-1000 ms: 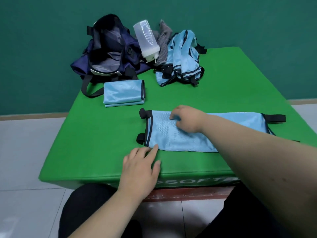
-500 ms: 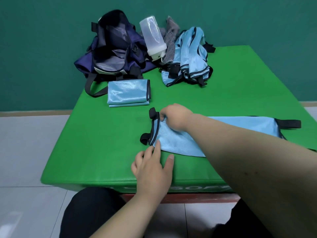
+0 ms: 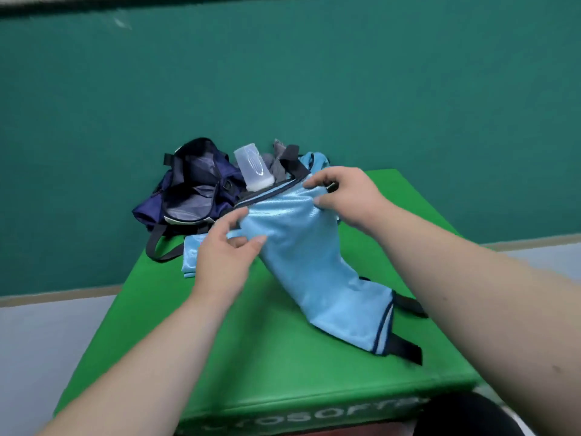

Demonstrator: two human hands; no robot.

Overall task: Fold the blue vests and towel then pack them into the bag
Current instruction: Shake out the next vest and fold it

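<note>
A light-blue mesh vest with dark trim and black straps is half lifted off the green padded counter, and both hands grasp its raised end. The left hand pinches the nearer corner between thumb and fingers, and the right hand curls its fingers over the hem at the farther corner. From that raised end the vest's long axis runs diagonally down, towards the person and to the right. Its free end lies flat on the counter close to the front edge, just beside the right forearm and well apart from the left hand. The coming fold probably turns on this slope: the gripped end would have to travel along the same diagonal, near and rightwards, to land on the free hem, and the right arm has the shorter way. Behind the hands an open navy fabric duffel bag sits at the far left of the counter. A clear plastic bottle leans beside it. A folded light-blue vest lies just in front of the bag, partly hidden by the left hand.
</note>
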